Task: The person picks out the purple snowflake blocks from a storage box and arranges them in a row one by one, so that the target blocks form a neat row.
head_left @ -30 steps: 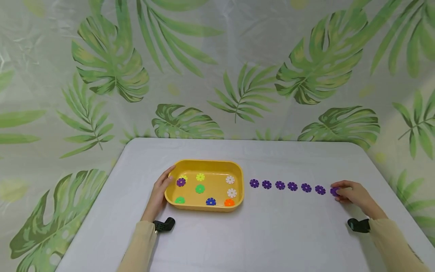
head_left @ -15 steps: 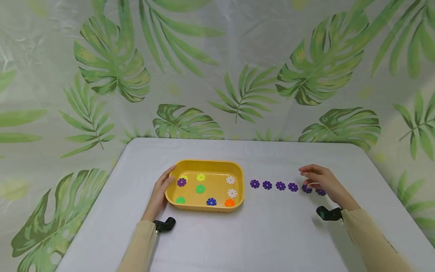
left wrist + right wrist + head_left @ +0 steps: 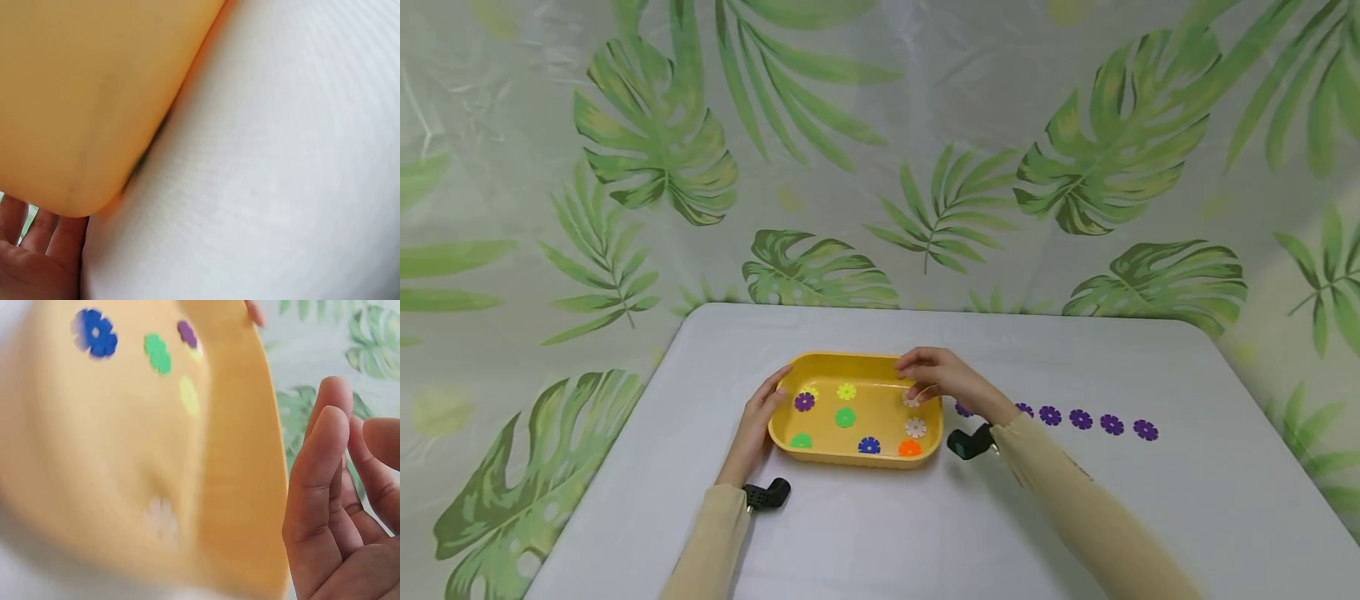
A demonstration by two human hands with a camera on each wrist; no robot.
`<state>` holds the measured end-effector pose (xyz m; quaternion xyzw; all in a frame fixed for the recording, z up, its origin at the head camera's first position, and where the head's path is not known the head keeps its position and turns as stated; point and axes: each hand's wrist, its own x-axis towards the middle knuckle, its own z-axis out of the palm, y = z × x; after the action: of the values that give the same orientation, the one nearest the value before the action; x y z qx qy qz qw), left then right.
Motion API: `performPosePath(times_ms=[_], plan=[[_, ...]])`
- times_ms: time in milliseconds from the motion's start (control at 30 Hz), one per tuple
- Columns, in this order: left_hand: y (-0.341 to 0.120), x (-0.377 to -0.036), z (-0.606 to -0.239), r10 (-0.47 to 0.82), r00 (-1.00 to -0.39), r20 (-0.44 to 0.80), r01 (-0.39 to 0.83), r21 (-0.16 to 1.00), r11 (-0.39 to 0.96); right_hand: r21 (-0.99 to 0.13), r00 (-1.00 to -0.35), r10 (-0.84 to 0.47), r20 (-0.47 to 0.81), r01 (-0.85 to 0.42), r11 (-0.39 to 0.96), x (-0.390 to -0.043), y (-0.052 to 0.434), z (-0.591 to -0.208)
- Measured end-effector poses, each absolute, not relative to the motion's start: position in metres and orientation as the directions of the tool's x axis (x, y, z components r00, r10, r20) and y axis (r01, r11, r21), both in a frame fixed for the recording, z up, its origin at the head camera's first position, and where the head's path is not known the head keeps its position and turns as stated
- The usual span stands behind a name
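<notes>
a row of purple flower discs lies on the table right of centre in the head view, its left end hidden behind the right forearm; two small black wrist cameras sit near the lower middle. the yellow tray stands at centre frame, holding a purple disc, yellow, two green, blue, orange and white disc. the right hand hovers over the tray's upper right corner, fingers loosely bent above another white disc and holding nothing (the right wrist view shows them relaxed, apart from the blurred tray). the left hand rests against the tray's left wall, fingers straight along it, touching. the white table fills the lower half; a leaf-print curtain covers the upper half
</notes>
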<state>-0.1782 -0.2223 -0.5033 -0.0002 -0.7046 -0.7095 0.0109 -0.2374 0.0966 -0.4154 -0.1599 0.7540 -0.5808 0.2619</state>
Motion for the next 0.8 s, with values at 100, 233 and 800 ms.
performPosePath(times_ms=[100, 233, 800], plan=[[-0.222, -0.178, -0.505, -0.016, -1.0, 0.015, 0.015, 1.0, -0.008, -0.961, -0.773, -0.595, -0.219, 0.067, 0.268, -0.239, 0.064, -0.418], [-0.222, -0.179, -0.506, -0.018, -1.0, 0.012, 0.012, 1.0, -0.015, -0.961, -0.722, -0.65, -0.239, 0.079, 0.265, -0.239, 0.028, -0.426], [-0.217, -0.166, -0.474, 0.035, -0.999, -0.015, -0.015, 1.0, 0.015, -0.913, -0.657, -0.638, -0.402, 0.234, 0.334, -0.246, -0.054, -0.442]])
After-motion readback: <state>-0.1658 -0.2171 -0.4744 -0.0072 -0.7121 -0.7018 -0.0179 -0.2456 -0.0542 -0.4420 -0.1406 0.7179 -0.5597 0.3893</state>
